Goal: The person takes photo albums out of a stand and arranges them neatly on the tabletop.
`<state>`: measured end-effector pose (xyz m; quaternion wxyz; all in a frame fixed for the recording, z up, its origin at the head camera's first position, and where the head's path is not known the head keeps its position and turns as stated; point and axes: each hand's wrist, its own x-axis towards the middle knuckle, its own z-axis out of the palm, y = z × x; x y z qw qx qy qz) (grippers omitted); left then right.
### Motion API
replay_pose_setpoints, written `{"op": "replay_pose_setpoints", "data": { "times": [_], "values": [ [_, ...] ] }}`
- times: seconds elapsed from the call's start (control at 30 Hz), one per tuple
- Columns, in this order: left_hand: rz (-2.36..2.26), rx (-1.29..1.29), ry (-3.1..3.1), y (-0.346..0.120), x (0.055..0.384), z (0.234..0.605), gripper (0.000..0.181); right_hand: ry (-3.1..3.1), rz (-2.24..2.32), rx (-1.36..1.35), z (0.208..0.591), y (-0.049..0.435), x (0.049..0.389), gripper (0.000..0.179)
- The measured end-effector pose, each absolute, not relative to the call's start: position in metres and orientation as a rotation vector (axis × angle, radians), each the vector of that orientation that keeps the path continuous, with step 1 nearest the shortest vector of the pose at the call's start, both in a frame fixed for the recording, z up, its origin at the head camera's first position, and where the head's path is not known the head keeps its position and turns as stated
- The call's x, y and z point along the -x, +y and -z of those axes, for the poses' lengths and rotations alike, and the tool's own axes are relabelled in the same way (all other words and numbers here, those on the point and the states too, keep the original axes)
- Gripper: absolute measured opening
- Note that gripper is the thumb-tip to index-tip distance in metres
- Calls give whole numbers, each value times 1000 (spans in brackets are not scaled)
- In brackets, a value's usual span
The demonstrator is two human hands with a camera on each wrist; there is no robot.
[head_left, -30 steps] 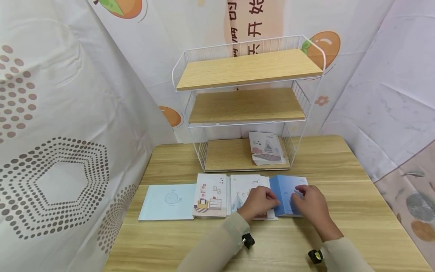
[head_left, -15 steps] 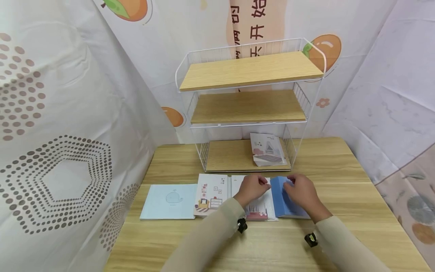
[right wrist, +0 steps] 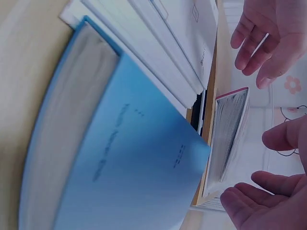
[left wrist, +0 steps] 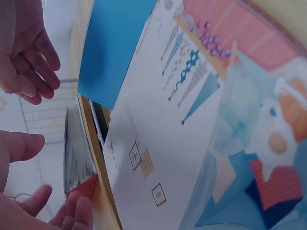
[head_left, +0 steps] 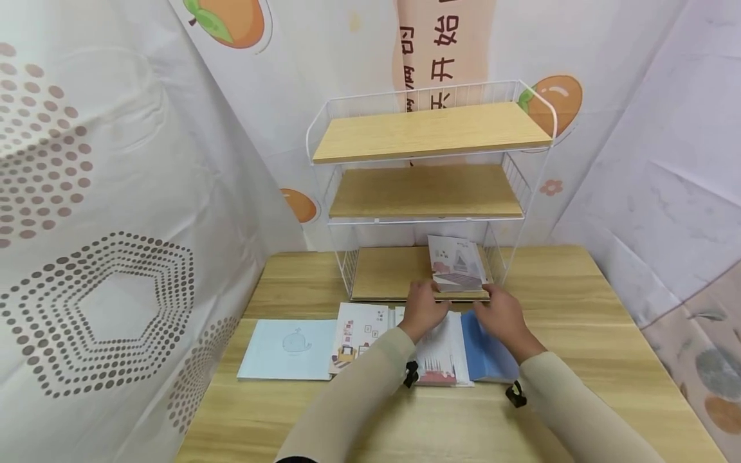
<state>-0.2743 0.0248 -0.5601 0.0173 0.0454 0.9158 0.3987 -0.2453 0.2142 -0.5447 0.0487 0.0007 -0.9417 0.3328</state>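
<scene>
A thick white book with a pale room picture (head_left: pixel 457 262) lies on the bottom shelf, slightly askew, its page edges (right wrist: pixel 229 129) facing the right wrist camera. My left hand (head_left: pixel 424 310) is at its near left corner, with fingertips (left wrist: pixel 79 206) right by the red corner of the cover. At the near right corner is my right hand (head_left: pixel 505 316), thumb and fingers spread apart. Nothing sits in either palm. Below my forearms lie a blue book (head_left: pixel 483 350) and a white book with a tent picture (left wrist: pixel 158 124), both partly hidden.
A white wire rack with wooden shelves (head_left: pixel 428 132) stands at the back of the wooden table (head_left: pixel 278 424). Left of my arms are another white illustrated book (head_left: pixel 361 328) and a pale blue whale book (head_left: pixel 289 350). Patterned cloth (head_left: pixel 116 193) hangs around the table.
Both hands have moved forward from over the blue and tent-picture books to the near corners of the book on the bottom shelf. The head view has tilted up slightly.
</scene>
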Motion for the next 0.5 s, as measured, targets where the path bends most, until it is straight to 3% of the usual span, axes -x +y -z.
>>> {"op": "replay_pose_setpoints", "data": {
  "times": [0.2,0.37,0.5],
  "values": [
    [-1307,-135,2824,25,280,560,42,-2886,-1086,16,545,212,255,61],
    [-1421,-121,2758,23,283,553,50,-2898,-1079,25,544,207,262,64],
    [-1529,-127,2680,23,287,552,41,-2911,-1058,39,544,204,268,64]
  ]
}}
